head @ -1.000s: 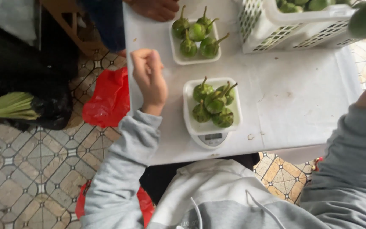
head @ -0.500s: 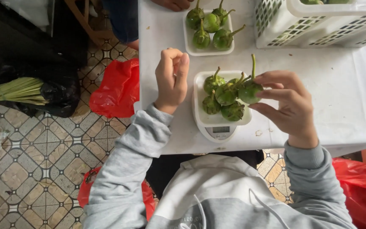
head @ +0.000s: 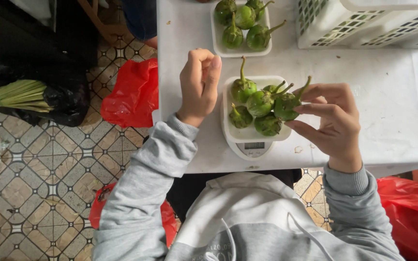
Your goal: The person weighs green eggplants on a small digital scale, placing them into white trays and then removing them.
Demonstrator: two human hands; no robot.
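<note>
Head view, looking straight down: the right hand (head: pixel 332 123) pinches a small round green eggplant (head: pixel 286 107) between thumb and fingertips, holding it at the right edge of a white foam tray (head: pixel 228 130) that sits on a small white kitchen scale (head: pixel 252 149). Four more eggplants (head: pixel 255 104) of the same kind lie in that tray, just left of the held one, their long stems pointing away from the person. The left hand (head: pixel 198 86) rests on the white table (head: pixel 388 96) just left of the tray, curled into a loose fist with the thumb up against the fingers — whether anything small is inside it cannot be told.

Beyond the hands stands a second foam tray (head: pixel 217 43) with four eggplants, and to the far side of the right hand a white lattice crate (head: pixel 364 26). Left of the left hand, down on the patterned tile floor, lie a red plastic bag (head: pixel 131 94) and a bundle of green stalks (head: pixel 8 94) on black plastic.

To do this well, I would judge the grip should stay light and on the body of the fruit (not the stem, which could snap), and the eggplant should be set into the free right-hand part of the tray without pressing down — any push from the fingers would upset the reading on the display nearest the person. The resting left hand is best kept clear of the tray rim for the same reason.
</note>
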